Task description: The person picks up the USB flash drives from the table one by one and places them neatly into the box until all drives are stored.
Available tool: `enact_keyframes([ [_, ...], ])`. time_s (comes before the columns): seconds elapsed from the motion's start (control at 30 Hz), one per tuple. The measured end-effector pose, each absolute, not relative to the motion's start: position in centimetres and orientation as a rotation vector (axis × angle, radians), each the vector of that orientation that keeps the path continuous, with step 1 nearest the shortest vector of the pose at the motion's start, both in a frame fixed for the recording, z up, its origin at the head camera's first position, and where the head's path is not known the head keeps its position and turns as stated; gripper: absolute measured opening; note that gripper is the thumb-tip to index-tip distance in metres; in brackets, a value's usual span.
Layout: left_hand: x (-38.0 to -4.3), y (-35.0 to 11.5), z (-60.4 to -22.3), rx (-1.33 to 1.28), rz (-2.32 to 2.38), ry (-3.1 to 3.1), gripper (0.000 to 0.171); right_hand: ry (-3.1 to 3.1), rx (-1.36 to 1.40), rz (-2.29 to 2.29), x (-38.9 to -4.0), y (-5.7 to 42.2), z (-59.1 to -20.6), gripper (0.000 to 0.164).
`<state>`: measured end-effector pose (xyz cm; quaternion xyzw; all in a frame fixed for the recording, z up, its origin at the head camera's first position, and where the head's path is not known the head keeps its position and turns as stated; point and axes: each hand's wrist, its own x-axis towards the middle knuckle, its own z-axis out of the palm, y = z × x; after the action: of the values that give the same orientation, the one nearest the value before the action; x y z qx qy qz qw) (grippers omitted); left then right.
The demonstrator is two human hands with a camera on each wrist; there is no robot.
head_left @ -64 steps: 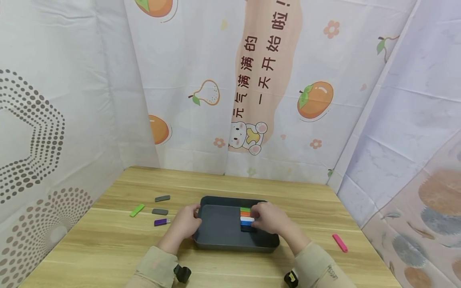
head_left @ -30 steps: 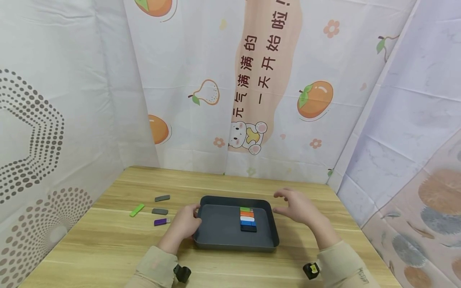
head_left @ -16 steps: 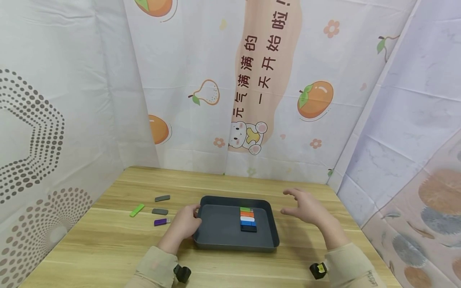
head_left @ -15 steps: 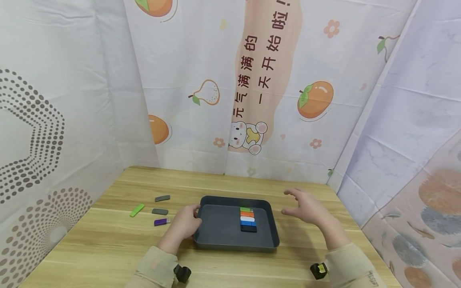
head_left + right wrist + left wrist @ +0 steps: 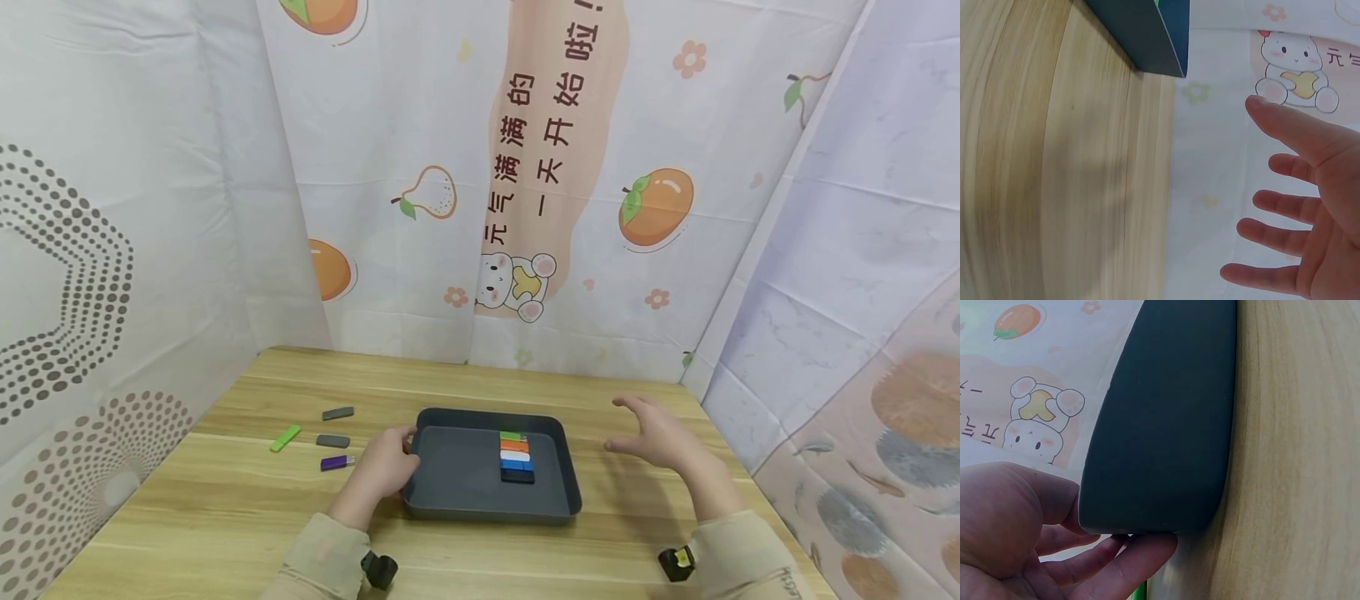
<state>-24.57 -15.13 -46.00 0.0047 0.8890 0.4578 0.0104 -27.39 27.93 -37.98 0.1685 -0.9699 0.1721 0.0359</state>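
Note:
A dark grey tray (image 5: 450,508) lies mid-table. Inside it, a row of small flat sticks (image 5: 517,457) lies side by side: green, orange, white, blue, black. My left hand (image 5: 384,463) grips the tray's left rim; in the left wrist view its fingers (image 5: 1116,565) curl against the tray's outer wall (image 5: 1166,425). My right hand (image 5: 651,437) hovers above the table to the right of the tray, fingers spread and holding nothing. The right wrist view shows that hand (image 5: 1310,206) open, with the tray's corner (image 5: 1147,31) well away from it.
Left of the tray on the wooden table (image 5: 225,500) lie a green stick (image 5: 285,437), two grey sticks (image 5: 338,412) (image 5: 333,441) and a purple stick (image 5: 337,462). Printed cloth walls (image 5: 525,208) close in the table at the back and on both sides.
My right hand left the row of sticks in the tray and moved out to the right, empty, fingers spread. The left hand and the tray stayed put.

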Motion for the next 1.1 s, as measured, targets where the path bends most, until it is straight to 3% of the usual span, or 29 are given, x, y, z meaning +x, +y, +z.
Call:
enact_keyframes([
  [0.33,-24.5,-15.1,-45.7,0.016,1.412,2.782,0.053,-3.024,0.456,0.498,-27.6,30.0,-38.4,0.086],
  [0.67,-24.3,-15.1,-45.7,0.021,1.409,2.785,0.053,-3.032,0.438,0.521,-27.5,31.9,-39.3,0.078],
  [1.1,-24.4,-15.1,-45.7,0.002,1.401,2.789,0.053,-3.117,0.311,0.514,-27.4,34.7,-40.3,0.085],
])
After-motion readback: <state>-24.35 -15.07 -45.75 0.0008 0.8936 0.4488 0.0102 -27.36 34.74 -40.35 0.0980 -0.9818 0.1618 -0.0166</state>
